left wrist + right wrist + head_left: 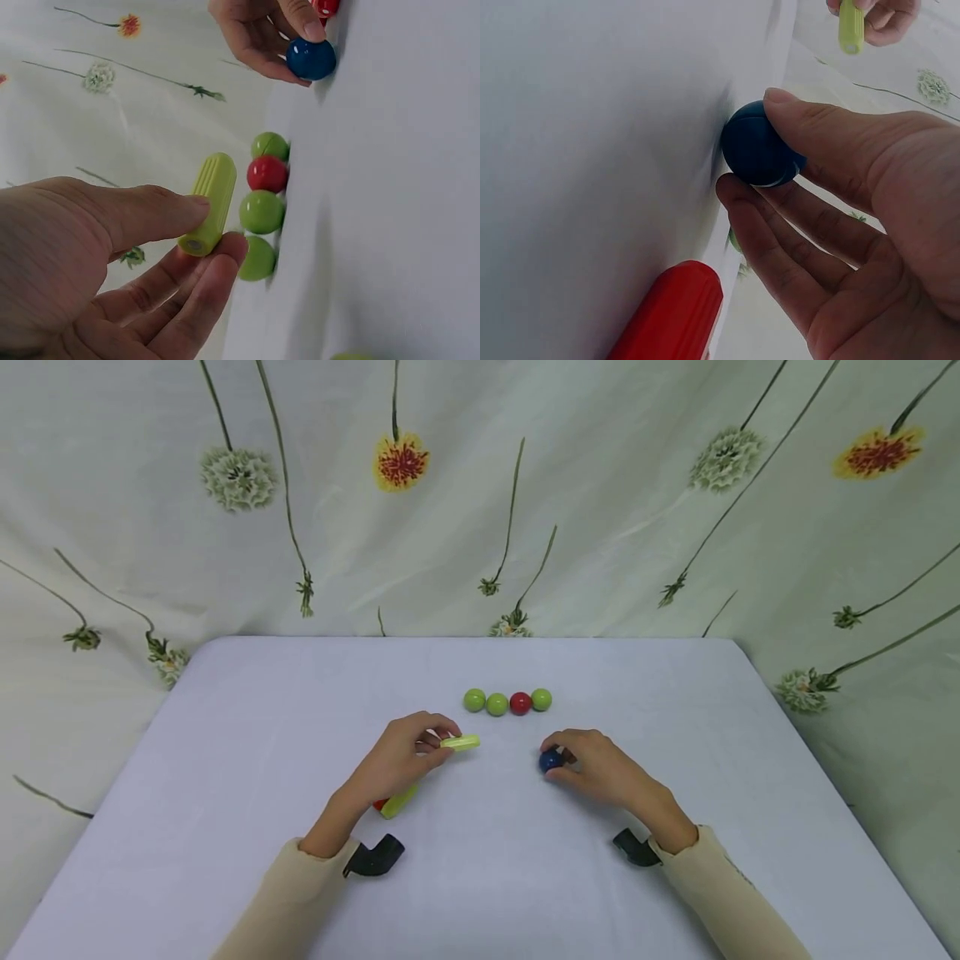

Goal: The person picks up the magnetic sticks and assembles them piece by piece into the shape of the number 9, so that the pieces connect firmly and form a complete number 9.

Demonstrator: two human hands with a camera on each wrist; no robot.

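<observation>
My left hand pinches a yellow-green ribbed rod between thumb and fingers, above the table. In the left wrist view this rod shows a small grey disc in its near end. To the right, my right hand pinches a glossy blue ball, low at the white tabletop. Thumb and fingertips lie on opposite sides of the blue ball in the right wrist view. Beside that hand lies a red ribbed rod, hidden in the head view.
Beyond the hands, a row holds a red ball and green balls. Another yellow-green rod and a red piece lie by my left wrist. Black wrist mounts stick out from both sleeves. Flowered cloth hangs behind the table.
</observation>
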